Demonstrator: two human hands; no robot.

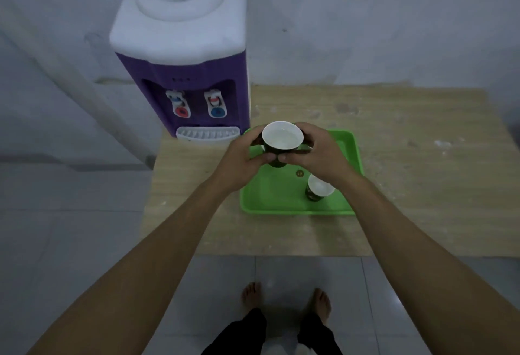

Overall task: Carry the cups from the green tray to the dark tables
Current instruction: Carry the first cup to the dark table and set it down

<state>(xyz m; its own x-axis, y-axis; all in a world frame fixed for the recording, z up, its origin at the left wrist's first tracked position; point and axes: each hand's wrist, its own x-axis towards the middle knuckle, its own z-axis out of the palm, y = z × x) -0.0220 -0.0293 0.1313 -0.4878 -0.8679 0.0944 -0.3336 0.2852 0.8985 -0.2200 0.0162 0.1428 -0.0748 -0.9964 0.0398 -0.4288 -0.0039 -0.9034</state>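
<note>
I hold a cup (282, 135) between my left hand (244, 161) and right hand (318, 154), both closed around its dark sides, above the far end of the green tray (270, 199). A second cup (319, 188) stands on the tray's near right part.

The scene is dim and flat, with a cool bluish-grey cast and soft, low-contrast detail throughout. No single light source shows; shadows are faint and diffuse. A pale reflection glints on the floor tiles (394, 302) at lower right. The green tray (270, 202) keeps the only strong colour. Wide-angle distortion bends the surface (422, 157) edges, and the water dispenser (180, 53) top looks smeared and slightly overexposed.
</note>
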